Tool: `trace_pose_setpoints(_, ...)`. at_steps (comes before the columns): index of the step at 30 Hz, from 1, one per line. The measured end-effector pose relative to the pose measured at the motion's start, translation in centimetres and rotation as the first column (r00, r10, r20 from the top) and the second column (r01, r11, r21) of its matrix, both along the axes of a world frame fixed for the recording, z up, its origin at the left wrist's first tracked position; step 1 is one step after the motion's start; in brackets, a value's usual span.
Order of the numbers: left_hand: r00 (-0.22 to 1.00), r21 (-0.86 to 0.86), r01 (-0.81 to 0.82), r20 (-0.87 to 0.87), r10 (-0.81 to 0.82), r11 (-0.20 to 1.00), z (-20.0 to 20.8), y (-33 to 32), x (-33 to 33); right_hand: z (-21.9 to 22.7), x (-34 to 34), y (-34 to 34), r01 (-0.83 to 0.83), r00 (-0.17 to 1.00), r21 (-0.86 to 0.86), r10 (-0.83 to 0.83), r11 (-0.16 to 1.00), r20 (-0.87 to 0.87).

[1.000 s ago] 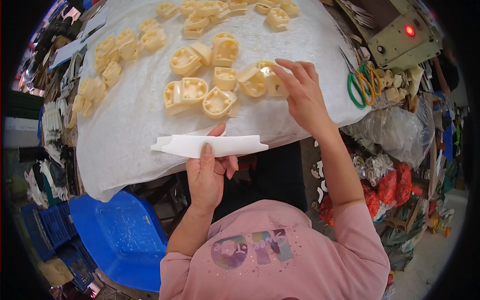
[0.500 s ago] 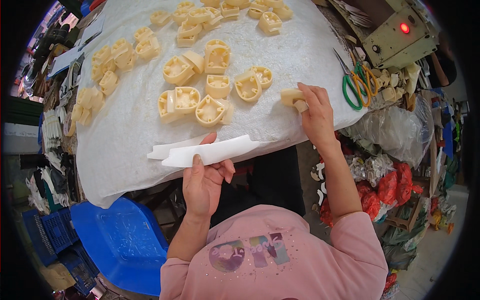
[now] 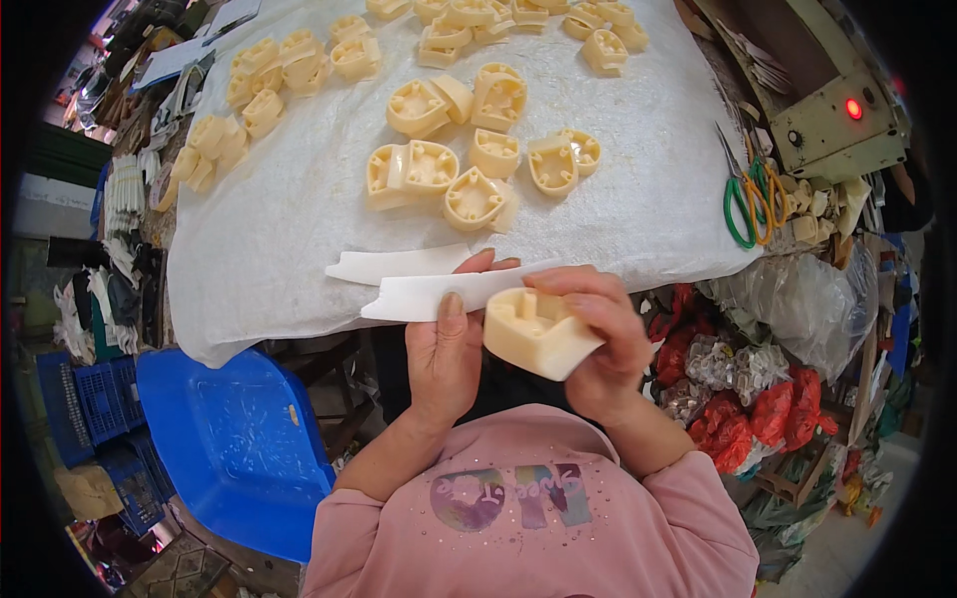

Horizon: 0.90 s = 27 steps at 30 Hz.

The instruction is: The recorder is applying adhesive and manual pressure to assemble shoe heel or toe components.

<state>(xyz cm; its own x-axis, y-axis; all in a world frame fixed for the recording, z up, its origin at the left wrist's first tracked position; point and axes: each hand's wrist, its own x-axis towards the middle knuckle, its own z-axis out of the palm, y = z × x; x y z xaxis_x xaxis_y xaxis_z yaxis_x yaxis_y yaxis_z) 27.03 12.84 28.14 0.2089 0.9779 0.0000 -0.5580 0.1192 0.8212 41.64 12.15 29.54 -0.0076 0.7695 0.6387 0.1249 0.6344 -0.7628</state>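
Past the near edge of the white-draped bench [image 3: 658, 189], the right hand [image 3: 610, 344], fingers clamped on a cream block [image 3: 530, 337], has brought it close beside the white strip [image 3: 414, 297] pinched in the left hand's fingers [image 3: 451, 311], so both parts are now together.

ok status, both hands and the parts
Left hand: pinching white strip. Right hand: gripping cream hollow part. Part overlaps strip in view, contact unclear.
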Motion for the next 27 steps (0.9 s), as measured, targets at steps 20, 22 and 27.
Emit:
trace_pose_setpoints(20,0.991,0.050,0.088,0.096,-0.093,0.995,0.9,-0.3,-0.2,-1.8,-1.1,0.9,0.065,0.995,0.206,-0.079,0.976,0.059)
trace_pose_setpoints(22,0.992,0.059,0.086,0.086,-0.091,0.995,1.0,-0.4,0.0,-1.9,-1.1,1.0,0.084,0.993,0.205,-0.100,0.975,0.067)
trace_pose_setpoints(27,0.996,-0.023,0.077,-0.038,-0.078,0.997,1.7,-0.8,0.3,-1.8,-0.9,1.1,0.158,0.966,0.233,-0.199,0.960,0.165)
